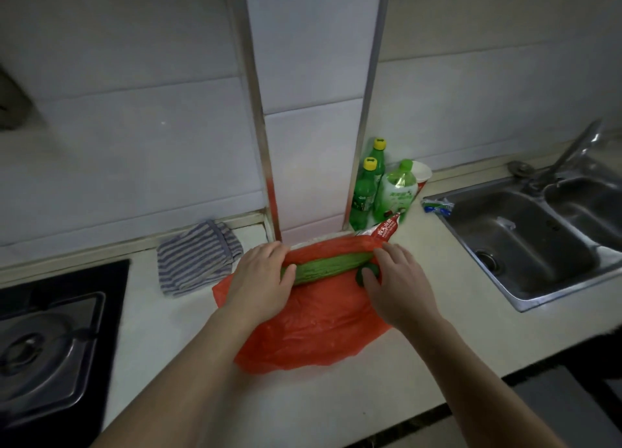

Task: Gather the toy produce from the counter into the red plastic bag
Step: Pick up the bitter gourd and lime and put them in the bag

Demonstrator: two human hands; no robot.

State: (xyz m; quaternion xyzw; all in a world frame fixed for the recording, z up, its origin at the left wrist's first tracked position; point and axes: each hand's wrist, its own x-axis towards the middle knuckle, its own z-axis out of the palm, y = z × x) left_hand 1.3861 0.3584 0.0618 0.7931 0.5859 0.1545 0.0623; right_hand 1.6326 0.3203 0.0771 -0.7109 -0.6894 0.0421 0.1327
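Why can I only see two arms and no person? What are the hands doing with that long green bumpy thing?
The camera sits on the person's head and looks down, so you see only their arms. The left hand and right hand hold the ends of a long bumpy green toy vegetable at the far edge of a red plastic bag lying on a pale counter. A smaller dark green piece peeks out under the right hand. Nearby are a striped cloth, green bottles, a stove and a sink.
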